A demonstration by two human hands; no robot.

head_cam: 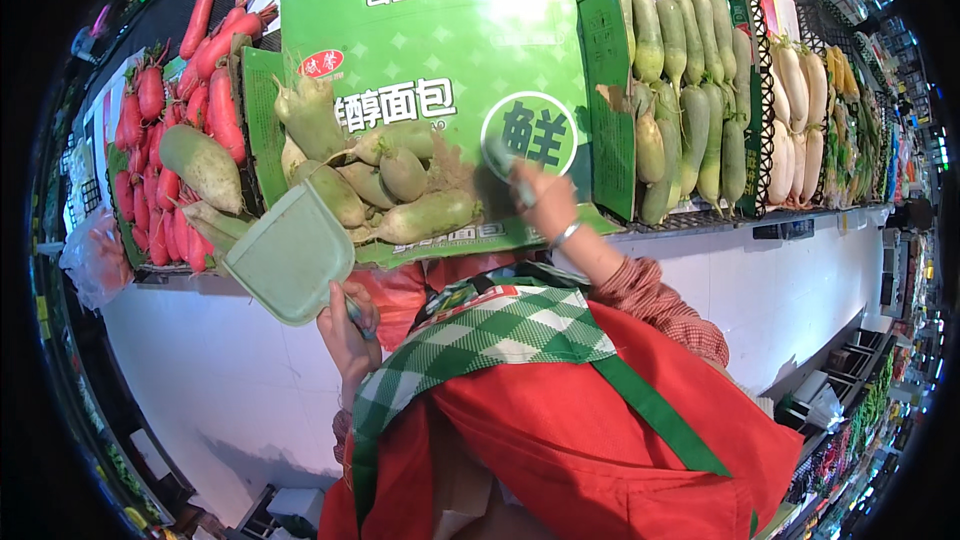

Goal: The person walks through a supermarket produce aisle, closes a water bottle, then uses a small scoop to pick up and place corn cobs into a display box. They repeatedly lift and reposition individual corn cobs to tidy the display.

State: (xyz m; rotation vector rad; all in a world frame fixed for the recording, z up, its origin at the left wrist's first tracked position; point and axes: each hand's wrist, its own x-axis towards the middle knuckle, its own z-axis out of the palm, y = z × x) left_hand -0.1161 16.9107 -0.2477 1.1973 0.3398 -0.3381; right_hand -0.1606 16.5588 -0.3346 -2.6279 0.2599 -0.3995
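My left hand [349, 331] grips the handle of a pale green plastic dustpan [292, 255], whose pan overlaps the front left of the display. In my right hand [549, 201] is a small pale green tool, blurred, which looks like a hand brush [501, 157]. It is over the flattened green cardboard box [442, 52] that lines the middle of the stand. Several green radishes [431, 216] lie in a heap between my hands. Brown loose soil [451, 165] is spread on the cardboard beside them.
Red radishes [161, 187] are piled at the left, with a large green radish [201, 165] on top. Stacked green radishes [696, 112] stand right of a cardboard side wall [609, 90]. White radishes [796, 120] lie beyond black mesh. A plastic bag [96, 259] hangs at the left corner.
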